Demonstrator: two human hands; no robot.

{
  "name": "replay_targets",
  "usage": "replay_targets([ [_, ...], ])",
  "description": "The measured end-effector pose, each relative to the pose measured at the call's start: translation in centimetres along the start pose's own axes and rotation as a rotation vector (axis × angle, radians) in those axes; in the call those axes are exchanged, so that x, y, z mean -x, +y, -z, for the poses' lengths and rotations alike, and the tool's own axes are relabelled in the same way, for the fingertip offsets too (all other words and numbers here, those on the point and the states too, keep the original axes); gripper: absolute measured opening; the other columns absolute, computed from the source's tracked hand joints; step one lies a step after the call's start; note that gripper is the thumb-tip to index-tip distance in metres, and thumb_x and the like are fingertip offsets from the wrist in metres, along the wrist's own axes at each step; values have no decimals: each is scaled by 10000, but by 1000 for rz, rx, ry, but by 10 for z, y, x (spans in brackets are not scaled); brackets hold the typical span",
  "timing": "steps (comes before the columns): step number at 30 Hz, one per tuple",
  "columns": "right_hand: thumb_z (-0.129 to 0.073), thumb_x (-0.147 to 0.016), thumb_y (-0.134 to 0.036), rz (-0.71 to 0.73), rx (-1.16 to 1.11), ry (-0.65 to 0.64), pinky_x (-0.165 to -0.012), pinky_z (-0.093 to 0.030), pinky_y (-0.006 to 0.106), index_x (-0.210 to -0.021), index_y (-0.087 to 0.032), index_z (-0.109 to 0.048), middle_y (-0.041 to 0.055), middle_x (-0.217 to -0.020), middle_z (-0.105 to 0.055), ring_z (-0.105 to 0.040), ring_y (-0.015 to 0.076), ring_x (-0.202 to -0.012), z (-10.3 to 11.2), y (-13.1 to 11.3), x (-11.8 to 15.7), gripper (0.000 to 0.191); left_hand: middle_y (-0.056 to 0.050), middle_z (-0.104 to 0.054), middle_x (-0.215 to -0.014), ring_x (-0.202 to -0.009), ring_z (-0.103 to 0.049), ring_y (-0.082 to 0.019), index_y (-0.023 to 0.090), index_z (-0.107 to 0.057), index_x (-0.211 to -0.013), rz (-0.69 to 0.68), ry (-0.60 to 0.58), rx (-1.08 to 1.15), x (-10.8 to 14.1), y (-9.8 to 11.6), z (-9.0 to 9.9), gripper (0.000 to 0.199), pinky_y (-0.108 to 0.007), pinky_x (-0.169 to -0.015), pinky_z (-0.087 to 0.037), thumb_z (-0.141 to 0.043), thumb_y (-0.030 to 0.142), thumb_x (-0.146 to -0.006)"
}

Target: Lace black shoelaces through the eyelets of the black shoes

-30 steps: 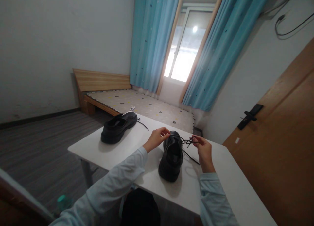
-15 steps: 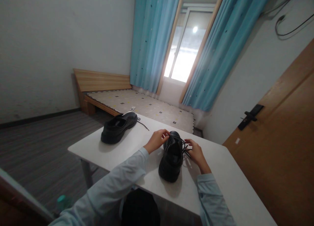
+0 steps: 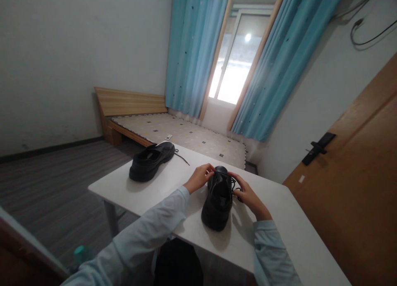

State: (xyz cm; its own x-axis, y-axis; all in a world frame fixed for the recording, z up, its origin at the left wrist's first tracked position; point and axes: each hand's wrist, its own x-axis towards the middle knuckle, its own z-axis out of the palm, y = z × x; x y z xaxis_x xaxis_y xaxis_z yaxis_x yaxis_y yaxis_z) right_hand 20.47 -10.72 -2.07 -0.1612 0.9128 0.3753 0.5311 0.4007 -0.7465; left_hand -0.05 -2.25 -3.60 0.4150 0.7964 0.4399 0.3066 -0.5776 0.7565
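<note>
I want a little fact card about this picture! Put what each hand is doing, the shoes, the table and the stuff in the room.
left hand: fingers at the left side of the near black shoe, by its toe
right hand: fingers at that shoe's right side, by the dark laces
other black shoe: on the table, to the left, its lace trailing beyond it
table: white, under both shoes
behind: bed, blue curtains, window
right side: brown door with black handle

The white rectangular surface [image 3: 297, 220] lies open between the two black leather shoes [image 3: 216, 203] and right of the hands.
</note>
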Motion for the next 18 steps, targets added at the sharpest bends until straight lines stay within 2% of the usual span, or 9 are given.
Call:
replay_targets([
  [6,-627,-718,-295,-12,1,20,-1061,-311,469,-1204,-194,-556,99,-1276,-569,-478,273,-1223,1,-6,-2,502,-28,-646,-809,-719,-596,-138,159,-587,-856,47,25,66,-1,-2,-3,111,-264,-687,-475,-556,247,-795],
  [10,-675,-708,-337,-56,-10,44,-1050,-340,462,-1202,-194,-549,109,-1272,-572,-505,264,-1202,0,-6,-2,529,-21,-647,-800,-722,-593,-139,164,-591,-829,54,28,80,-3,-6,-7,104,-271,-705,-477,-566,254,-784],
  [18,-726,-678,-377,-53,-30,60,-1043,-362,449,-1214,-223,-520,99,-1260,-575,-516,254,-1198,-4,1,-1,594,-25,-637,-808,-721,-583,-133,147,-582,-822,137,18,182,-6,-10,-11,120,-263,-704,-473,-581,255,-769],
])
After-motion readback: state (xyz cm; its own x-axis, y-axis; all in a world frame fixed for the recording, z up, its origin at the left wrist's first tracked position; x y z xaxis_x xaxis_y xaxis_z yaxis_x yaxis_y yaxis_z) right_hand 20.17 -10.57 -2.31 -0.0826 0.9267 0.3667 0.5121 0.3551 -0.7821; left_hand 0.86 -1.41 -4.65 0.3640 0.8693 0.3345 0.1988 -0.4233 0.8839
